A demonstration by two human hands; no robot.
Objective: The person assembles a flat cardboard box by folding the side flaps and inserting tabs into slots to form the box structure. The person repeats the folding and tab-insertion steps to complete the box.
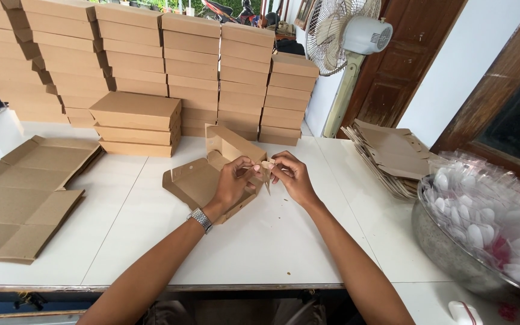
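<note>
Both hands meet over a half-folded brown cardboard box (212,174) at the middle of the white desk (272,241). Left hand (234,182), wristwatch (200,219) on its wrist, and right hand (293,176) each pinch a flap at the box's corner. Finished boxes (151,66) are stacked behind; flat blanks (22,192) lie left.

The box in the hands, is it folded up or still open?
Still open. The box lies half-folded with its lid flap raised, while the left hand and right hand pinch a corner tab.
</note>
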